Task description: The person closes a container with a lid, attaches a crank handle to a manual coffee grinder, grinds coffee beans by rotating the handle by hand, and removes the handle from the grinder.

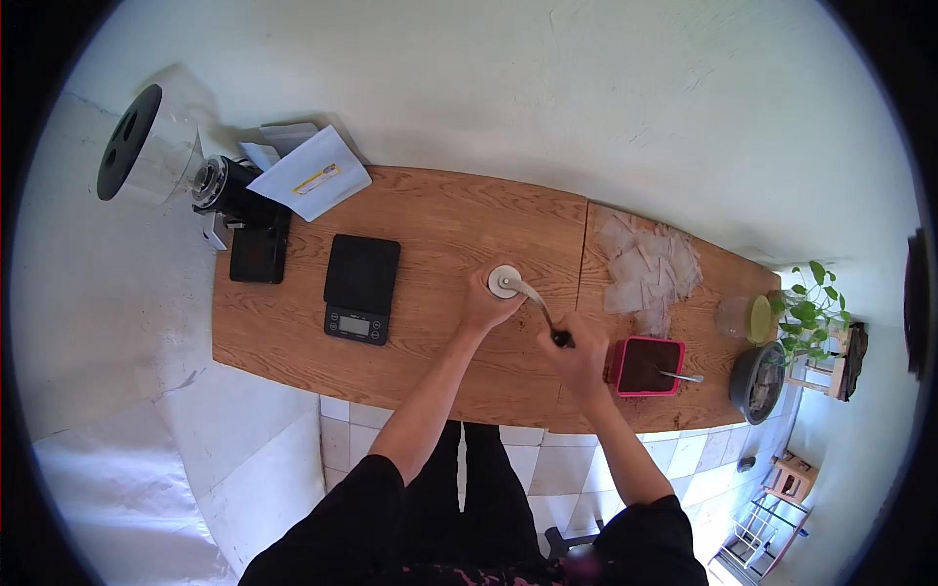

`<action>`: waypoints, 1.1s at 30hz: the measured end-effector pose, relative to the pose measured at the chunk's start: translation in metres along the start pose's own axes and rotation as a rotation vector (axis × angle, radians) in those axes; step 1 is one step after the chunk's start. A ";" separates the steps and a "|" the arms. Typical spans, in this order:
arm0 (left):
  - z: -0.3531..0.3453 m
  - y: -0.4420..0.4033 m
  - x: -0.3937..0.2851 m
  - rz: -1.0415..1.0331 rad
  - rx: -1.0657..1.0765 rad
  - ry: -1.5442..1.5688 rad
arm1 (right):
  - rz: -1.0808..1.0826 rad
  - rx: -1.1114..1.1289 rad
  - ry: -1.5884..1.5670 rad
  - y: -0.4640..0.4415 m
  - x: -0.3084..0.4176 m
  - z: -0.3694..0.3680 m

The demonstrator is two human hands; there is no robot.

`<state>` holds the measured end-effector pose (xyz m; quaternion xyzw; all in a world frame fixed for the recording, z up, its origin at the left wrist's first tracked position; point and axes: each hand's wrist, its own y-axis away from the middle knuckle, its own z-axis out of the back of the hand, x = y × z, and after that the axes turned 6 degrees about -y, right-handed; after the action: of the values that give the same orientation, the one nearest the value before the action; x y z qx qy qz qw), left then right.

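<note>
Over the middle of the wooden table, my left hand (479, 305) is wrapped round a hand coffee grinder, whose round pale top (504, 281) faces up; the hand hides most of its body. A curved metal crank handle (533, 296) runs from that top toward the right. My right hand (583, 356) is closed on the crank's dark knob (562, 338). Left of my hands lies a black digital scale (362, 278) with nothing on its plate. Right of them is a pink container (617, 369) of dark brown grounds, with a metal spoon (684, 376) in it.
Thin whitish paper-like packets (650, 269) are spread at the back right. An electric grinder (230, 190) with a clear hopper and a white paper bag (311, 176) stand at the left. A dark bucket (743, 386), a yellow-green-lidded jar (759, 319) and a plant (806, 311) are at the right.
</note>
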<state>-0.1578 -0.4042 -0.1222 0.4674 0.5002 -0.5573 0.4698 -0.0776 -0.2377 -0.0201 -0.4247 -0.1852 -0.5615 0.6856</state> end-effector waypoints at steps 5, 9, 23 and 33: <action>0.002 0.001 0.005 -0.011 0.011 0.051 | 0.076 0.155 -0.006 -0.003 0.008 0.001; -0.006 0.007 -0.015 0.081 -0.008 0.117 | 0.254 0.393 -0.054 -0.002 0.021 -0.013; 0.002 0.020 0.031 0.281 0.082 0.316 | 0.286 0.286 -0.044 -0.131 0.032 -0.157; -0.002 0.005 -0.003 0.045 0.024 -0.004 | -0.052 0.094 0.025 -0.163 -0.022 -0.069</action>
<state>-0.1525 -0.4026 -0.1202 0.4831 0.4819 -0.5534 0.4777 -0.2504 -0.2802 -0.0146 -0.3801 -0.2138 -0.5750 0.6922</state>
